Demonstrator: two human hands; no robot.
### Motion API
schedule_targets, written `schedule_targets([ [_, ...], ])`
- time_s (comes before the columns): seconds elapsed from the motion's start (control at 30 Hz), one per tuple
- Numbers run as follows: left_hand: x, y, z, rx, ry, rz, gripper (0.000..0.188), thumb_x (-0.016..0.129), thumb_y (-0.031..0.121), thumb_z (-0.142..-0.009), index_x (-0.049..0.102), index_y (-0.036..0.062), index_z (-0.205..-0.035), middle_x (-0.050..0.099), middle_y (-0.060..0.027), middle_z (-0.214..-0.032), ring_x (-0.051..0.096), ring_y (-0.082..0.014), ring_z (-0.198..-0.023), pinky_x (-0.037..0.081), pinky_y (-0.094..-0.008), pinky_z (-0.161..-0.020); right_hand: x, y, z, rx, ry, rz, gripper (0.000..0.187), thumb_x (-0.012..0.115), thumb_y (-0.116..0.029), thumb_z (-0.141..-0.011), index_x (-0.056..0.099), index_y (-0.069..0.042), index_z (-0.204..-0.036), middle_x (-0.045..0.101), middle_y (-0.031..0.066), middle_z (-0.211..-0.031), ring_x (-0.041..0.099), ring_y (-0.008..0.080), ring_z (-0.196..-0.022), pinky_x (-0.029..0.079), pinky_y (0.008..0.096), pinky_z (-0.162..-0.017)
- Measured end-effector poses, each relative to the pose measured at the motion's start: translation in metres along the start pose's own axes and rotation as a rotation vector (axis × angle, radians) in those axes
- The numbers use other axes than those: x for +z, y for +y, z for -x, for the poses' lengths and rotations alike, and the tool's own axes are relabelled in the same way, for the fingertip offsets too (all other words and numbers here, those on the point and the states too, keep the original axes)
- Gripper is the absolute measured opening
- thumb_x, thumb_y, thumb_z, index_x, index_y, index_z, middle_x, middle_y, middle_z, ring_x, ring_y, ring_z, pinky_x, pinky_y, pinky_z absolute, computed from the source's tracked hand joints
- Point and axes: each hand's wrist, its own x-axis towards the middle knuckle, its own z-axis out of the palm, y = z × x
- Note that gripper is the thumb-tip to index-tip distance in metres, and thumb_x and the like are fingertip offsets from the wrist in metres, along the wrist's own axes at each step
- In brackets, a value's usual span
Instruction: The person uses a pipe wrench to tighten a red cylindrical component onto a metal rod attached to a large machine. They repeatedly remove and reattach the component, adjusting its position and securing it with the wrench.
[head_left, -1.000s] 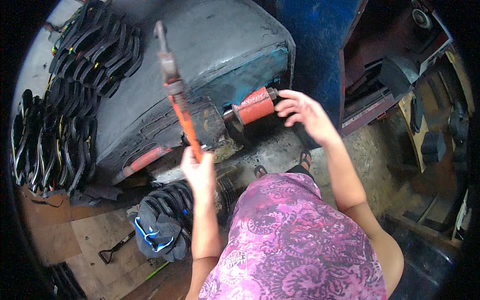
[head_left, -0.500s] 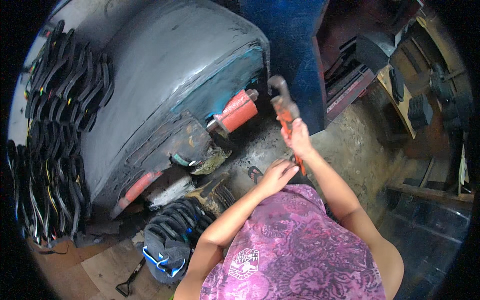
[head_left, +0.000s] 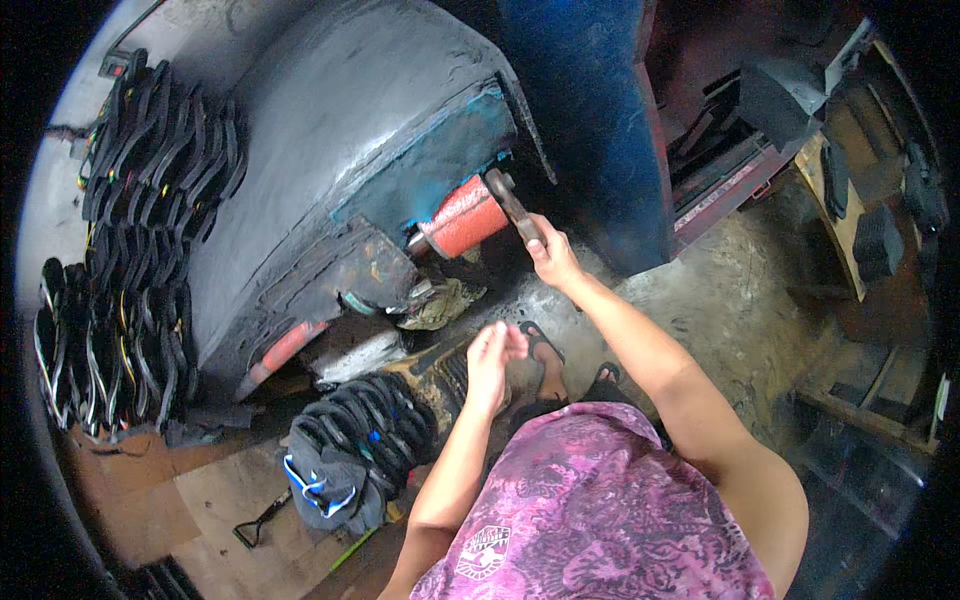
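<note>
My right hand (head_left: 558,264) is closed round a pipe wrench (head_left: 516,212), its metal head up against the shaft end of a red roller (head_left: 466,216). The wrench's handle is mostly hidden by the hand. That roller sits on a metal shaft at the side of a large dark grey machine (head_left: 350,75), beside a worn blue-green panel (head_left: 425,150). Lower and to the left, my left hand (head_left: 489,362) hangs in the air, fingers loosely bent and somewhat blurred. Nothing shows in it, and it touches neither wrench nor roller.
Black curved strips (head_left: 160,160) hang in rows at the left. A pile of black coiled pieces (head_left: 365,430) with a dark cloth cap (head_left: 322,485) stands near my left forearm. A blue metal panel (head_left: 600,130) rises behind the wrench. Wooden shelving (head_left: 835,215) is at the right.
My right hand has moved left with the wrench, bringing its head onto the roller's shaft end. The left hand has come away from the handle's end and moved left.
</note>
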Motion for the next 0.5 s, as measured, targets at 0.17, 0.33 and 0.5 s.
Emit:
schedule_targets([
  [0.17, 0.035, 0.045, -0.062, 0.059, 0.354, 0.976, 0.082, 0.036, 0.06, -0.096, 0.028, -0.0089, -0.141, 0.029, -0.0256, -0.149, 0.033, -0.0358, -0.138, 0.03, -0.0465, -0.115, -0.001, -0.008, -0.001, 0.097, -0.053, 0.033, 0.063, 0.048, -0.06, -0.092, 0.051, -0.002, -0.119, 0.066, 0.0216, -0.098, 0.065, 0.039, -0.097, 0.049, 0.0416, -0.082],
  [0.33, 0.057, 0.091, -0.153, 0.275, 0.431, 1.316, 0.086, 0.018, 0.07, -0.09, 0.034, 0.0065, -0.146, 0.03, -0.013, -0.154, 0.029, -0.0317, -0.141, 0.021, -0.0507, -0.116, 0.003, -0.031, 0.003, 0.19, 0.052, 0.143, 0.058, 0.046, -0.055, -0.095, 0.053, -0.002, -0.118, 0.066, 0.0235, -0.097, 0.065, 0.0389, -0.099, 0.049, 0.0414, -0.084],
  [0.5, 0.035, 0.054, -0.23, 0.602, -0.196, 1.291, 0.064, 0.028, 0.054, -0.096, 0.043, 0.0075, -0.138, 0.046, -0.0103, -0.142, 0.041, -0.0316, -0.132, 0.03, -0.0508, -0.112, -0.01, -0.065, 0.001, 0.458, -0.111, 0.124, 0.06, 0.044, -0.054, -0.097, 0.053, 0.001, -0.117, 0.063, 0.0244, -0.093, 0.063, 0.0347, -0.09, 0.047, 0.0422, -0.082],
])
